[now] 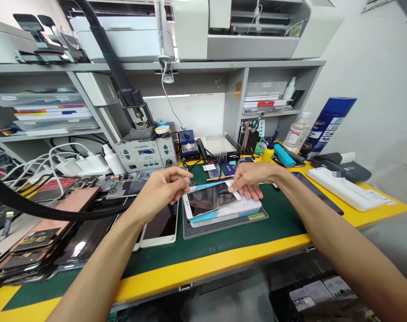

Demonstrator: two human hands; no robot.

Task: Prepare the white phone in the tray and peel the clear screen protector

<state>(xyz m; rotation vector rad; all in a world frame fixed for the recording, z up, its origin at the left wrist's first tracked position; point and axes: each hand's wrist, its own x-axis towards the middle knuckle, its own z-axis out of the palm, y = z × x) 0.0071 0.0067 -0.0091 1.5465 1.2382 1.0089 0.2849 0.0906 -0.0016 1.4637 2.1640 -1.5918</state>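
The left hand [166,190] was closed, its thumb and forefinger pinched on the left end of a clear film [212,197]. The right hand [252,181] gripped the right end of the same film at a small white tab, thumb and forefinger together, with the remaining fingers loosely extended and resting towards the device below. The film was held between both hands, roughly level, just above the face of a white phone [250,205]. That phone lay on a grey ribbed mat [223,227] at the centre of the green worktop [257,237]. A second white phone [161,228] lay face up just left of the mat, below the left wrist. A stack of dark screens [38,241] occupied the near left of the worktop.
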